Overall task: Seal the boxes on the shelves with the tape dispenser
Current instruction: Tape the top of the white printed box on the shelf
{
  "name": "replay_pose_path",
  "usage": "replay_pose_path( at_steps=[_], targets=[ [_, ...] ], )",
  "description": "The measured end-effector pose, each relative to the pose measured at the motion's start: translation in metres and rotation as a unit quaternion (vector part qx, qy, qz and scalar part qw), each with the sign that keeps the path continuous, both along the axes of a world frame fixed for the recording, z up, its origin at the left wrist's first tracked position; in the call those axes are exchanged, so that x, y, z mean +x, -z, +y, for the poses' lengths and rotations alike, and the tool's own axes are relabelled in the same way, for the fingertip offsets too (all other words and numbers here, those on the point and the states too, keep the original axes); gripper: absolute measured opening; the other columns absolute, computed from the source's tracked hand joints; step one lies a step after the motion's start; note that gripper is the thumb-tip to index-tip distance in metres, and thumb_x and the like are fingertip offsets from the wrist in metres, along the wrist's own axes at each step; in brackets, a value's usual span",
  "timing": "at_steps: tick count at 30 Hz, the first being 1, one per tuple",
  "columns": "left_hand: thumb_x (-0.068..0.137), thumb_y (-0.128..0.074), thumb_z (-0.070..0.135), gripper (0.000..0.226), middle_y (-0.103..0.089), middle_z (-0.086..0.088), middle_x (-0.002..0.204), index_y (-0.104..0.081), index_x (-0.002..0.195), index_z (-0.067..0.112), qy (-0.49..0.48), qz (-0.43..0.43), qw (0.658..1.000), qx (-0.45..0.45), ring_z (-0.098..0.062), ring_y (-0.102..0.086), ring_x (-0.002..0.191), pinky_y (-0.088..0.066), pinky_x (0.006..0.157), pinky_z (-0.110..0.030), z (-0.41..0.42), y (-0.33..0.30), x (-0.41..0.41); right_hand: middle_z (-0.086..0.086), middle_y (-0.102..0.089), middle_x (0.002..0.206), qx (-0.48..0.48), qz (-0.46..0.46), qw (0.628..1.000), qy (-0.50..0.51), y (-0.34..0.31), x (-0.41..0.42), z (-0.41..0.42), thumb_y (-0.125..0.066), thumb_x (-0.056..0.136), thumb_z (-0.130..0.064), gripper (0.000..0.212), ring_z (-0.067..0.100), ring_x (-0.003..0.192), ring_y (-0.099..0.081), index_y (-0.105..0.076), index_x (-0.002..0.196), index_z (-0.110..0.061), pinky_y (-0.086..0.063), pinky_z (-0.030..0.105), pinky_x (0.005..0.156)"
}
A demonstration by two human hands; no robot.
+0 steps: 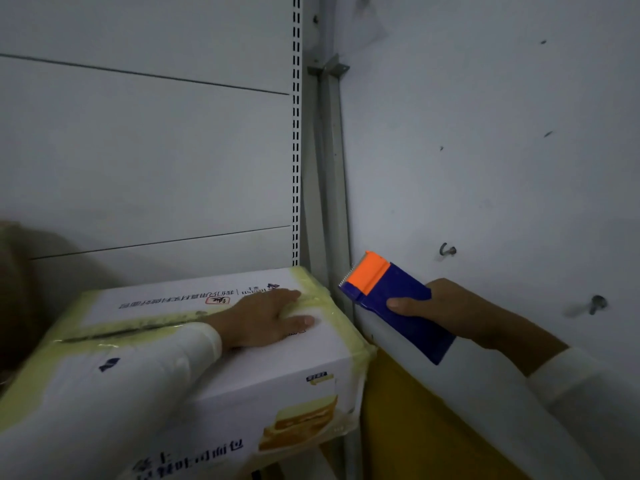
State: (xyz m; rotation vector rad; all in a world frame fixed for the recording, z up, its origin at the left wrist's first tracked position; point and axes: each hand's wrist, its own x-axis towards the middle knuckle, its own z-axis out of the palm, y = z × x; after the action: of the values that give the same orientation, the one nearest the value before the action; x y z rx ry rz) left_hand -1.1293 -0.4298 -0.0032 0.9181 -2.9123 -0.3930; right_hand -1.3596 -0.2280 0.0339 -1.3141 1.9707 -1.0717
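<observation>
One white cardboard box (221, 368), yellow-taped, Chinese print upside down, unreadable. Left hand (263, 318) flat on top. Right hand (446, 311) at 3 o'clock grips one blue-orange plastic tape dispenser (394, 303).

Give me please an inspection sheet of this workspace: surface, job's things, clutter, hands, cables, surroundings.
Surface: shelf itself hidden under the box; grey slotted upright behind it.
Job's things: white box with yellowish tape along its edges and top seam; blue and orange tape dispenser, off the box to its right.
Clutter: nothing seen.
Hands: left hand rests flat on the box top; right hand grips the dispenser.
Cables: nothing seen.
Surroundings: grey wall with two small hooks; yellow surface below.
</observation>
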Motion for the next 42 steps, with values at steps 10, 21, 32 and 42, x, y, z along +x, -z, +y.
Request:
replay_pose_path(
  at_steps=[10,21,32,42],
  targets=[
    [0.089,-0.047,0.063,0.064,-0.024,0.014,0.155,-0.032,0.146,0.038,0.139,0.007,0.99,0.033,-0.001,-0.017,0.142,-0.007,0.115,-0.02,0.002,0.008,0.018,-0.001,-0.071,0.059,0.018,0.01,1.0,0.006,-0.009,-0.002,-0.002,-0.07,0.071,-0.051,0.043,0.008,0.05,-0.067,-0.064,0.073,-0.009,-0.046,0.019,0.049],
    [0.072,-0.019,0.088,0.079,-0.047,-0.004,0.138,-0.047,0.115,0.028,-0.129,-0.057,0.987,-0.082,-0.026,-0.044,0.127,-0.038,0.101,-0.045,0.012,0.003,0.05,0.009,-0.076,0.074,0.021,-0.015,0.998,-0.06,0.026,0.021,-0.017,-0.072,0.061,-0.06,0.056,0.017,0.059,-0.071,-0.07,0.078,-0.007,-0.051,0.023,0.053],
    [0.07,-0.021,0.089,0.097,-0.011,0.002,0.16,-0.019,0.15,0.034,-0.029,-0.058,0.997,-0.031,-0.015,-0.005,0.147,-0.005,0.12,-0.039,0.043,0.011,0.075,0.014,-0.071,0.071,-0.007,-0.071,0.992,-0.108,0.041,0.008,0.012,-0.068,0.07,-0.049,0.04,0.022,0.058,-0.065,-0.067,0.07,-0.009,-0.049,0.024,0.053],
    [0.081,-0.036,0.078,0.083,-0.01,0.009,0.16,-0.019,0.15,0.036,0.011,-0.005,0.998,-0.056,-0.009,-0.004,0.147,-0.004,0.119,-0.03,0.036,-0.002,0.098,0.012,-0.07,0.067,-0.013,-0.117,0.989,-0.092,0.044,0.031,0.045,-0.06,0.082,-0.04,0.035,0.021,0.055,-0.067,-0.074,0.062,-0.015,-0.051,0.023,0.051]
  ],
)
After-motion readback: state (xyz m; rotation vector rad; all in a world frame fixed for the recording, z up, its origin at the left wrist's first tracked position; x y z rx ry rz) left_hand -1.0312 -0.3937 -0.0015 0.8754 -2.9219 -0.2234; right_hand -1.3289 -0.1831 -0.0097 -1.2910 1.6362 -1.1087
